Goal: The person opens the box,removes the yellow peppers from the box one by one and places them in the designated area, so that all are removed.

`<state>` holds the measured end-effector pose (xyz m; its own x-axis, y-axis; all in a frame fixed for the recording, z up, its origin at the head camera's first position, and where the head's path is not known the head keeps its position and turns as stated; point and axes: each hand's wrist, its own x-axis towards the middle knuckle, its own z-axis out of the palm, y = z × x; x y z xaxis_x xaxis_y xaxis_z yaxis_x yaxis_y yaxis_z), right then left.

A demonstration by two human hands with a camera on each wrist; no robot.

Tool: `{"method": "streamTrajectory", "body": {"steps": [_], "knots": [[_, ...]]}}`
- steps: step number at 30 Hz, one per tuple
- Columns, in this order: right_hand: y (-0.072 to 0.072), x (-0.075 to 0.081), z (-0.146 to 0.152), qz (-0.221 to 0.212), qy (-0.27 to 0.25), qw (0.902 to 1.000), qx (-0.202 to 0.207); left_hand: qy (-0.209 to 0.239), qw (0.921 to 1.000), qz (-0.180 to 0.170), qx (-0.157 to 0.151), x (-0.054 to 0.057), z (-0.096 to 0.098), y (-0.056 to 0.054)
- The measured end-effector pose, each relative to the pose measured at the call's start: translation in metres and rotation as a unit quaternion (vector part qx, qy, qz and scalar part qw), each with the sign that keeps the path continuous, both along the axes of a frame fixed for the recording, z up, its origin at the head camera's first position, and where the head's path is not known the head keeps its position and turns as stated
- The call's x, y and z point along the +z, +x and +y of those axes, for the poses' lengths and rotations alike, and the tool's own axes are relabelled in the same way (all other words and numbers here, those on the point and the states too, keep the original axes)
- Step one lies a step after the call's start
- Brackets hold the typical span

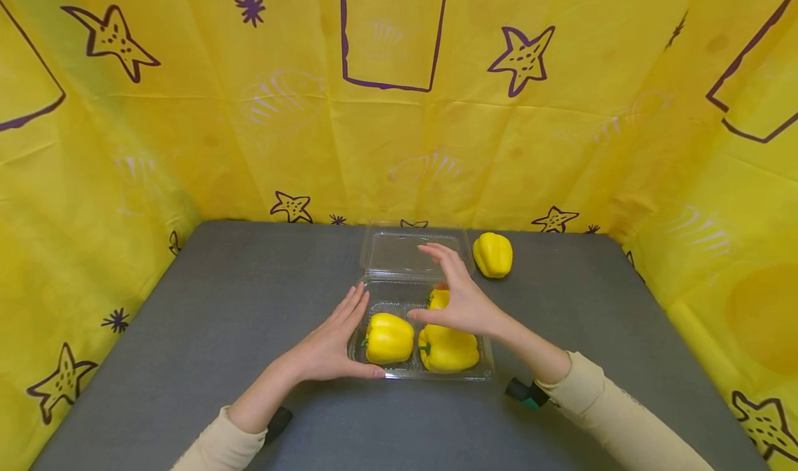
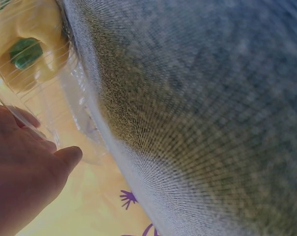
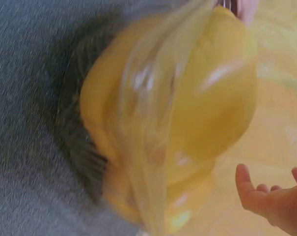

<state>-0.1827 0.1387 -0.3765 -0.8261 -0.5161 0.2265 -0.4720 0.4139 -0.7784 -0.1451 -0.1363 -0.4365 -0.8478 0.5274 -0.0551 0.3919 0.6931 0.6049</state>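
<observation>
A hinged clear plastic container [image 1: 439,377] lies on the table, its lid [image 1: 405,253] folded back toward the wall. Inside sit yellow bell peppers: one on the left [image 1: 389,338], one at the front right [image 1: 451,352], and another [image 1: 439,298] behind it, partly covered by my right hand. My left hand [image 1: 330,346] lies along the container's left side, fingers straight, thumb at the front rim. Through the clear wall, the left wrist view shows a pepper [image 2: 47,22] with its green stem. Above the right half hovers my right hand [image 1: 464,303], fingers spread, holding nothing.
One more yellow bell pepper [image 1: 493,255] stands on the grey table [image 1: 268,270], just right of the lid. Yellow cloth [image 1: 299,145] with sea-creature drawings hangs behind the table and along both sides.
</observation>
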Motion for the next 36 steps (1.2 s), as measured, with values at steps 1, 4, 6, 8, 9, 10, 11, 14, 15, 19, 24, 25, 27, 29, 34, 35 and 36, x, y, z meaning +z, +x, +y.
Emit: {"method": "streamTrajectory", "body": {"steps": [1,4,6,8,9,10,11,14,15,19,24,25,27,29,34,35,36], "knots": [[0.001,0.000,-0.002,0.000,0.003,1.0000,0.008,0.000,1.0000,0.000,0.000,0.000,0.000,0.000],[0.005,-0.001,-0.006,0.002,0.007,0.9995,0.030,-0.001,1.0000,-0.002,-0.001,0.000,0.001,-0.001],[0.007,-0.002,-0.009,0.004,0.009,0.9990,0.043,-0.001,1.0000,-0.003,-0.002,0.000,0.001,0.000],[0.008,-0.003,-0.011,0.002,0.012,0.9983,0.056,0.000,1.0000,-0.003,-0.002,0.000,0.001,0.000],[0.008,-0.004,-0.012,0.001,0.015,0.9979,0.063,0.000,1.0000,-0.001,-0.003,0.000,0.001,0.000],[0.009,-0.004,-0.013,-0.002,0.015,0.9974,0.071,0.000,1.0000,0.001,-0.004,0.000,0.001,0.000],[0.009,-0.005,-0.014,-0.005,0.016,0.9968,0.079,0.000,1.0000,0.002,-0.005,0.000,0.001,0.000],[0.010,-0.007,-0.017,-0.012,0.026,0.9948,0.098,0.001,0.9999,0.008,-0.008,0.000,0.001,0.000],[0.010,-0.008,-0.018,-0.014,0.032,0.9940,0.104,0.001,0.9999,0.009,-0.009,0.000,0.001,0.000],[0.011,-0.009,-0.021,-0.014,0.062,0.9899,0.126,0.004,0.9999,0.010,-0.011,0.000,0.000,0.000],[0.011,-0.011,-0.025,-0.002,0.122,0.9814,0.149,0.003,0.9999,0.006,-0.009,0.000,0.000,0.000],[0.011,-0.011,-0.025,0.003,0.134,0.9791,0.153,0.004,0.9999,0.006,-0.009,0.000,0.000,0.000],[0.011,-0.012,-0.027,0.009,0.152,0.9752,0.161,0.003,1.0000,0.002,-0.008,0.000,0.000,0.000],[0.011,-0.012,-0.028,0.013,0.165,0.9715,0.169,0.002,1.0000,0.000,-0.008,0.001,0.000,0.000],[0.010,-0.015,-0.031,0.018,0.204,0.9616,0.183,0.004,1.0000,0.001,-0.009,0.001,-0.001,0.001],[0.009,-0.016,-0.031,0.019,0.213,0.9593,0.185,0.004,1.0000,0.002,-0.009,0.001,-0.001,0.001],[0.009,-0.016,-0.032,0.022,0.218,0.9575,0.187,0.004,1.0000,0.002,-0.008,0.001,-0.001,0.001]]}}
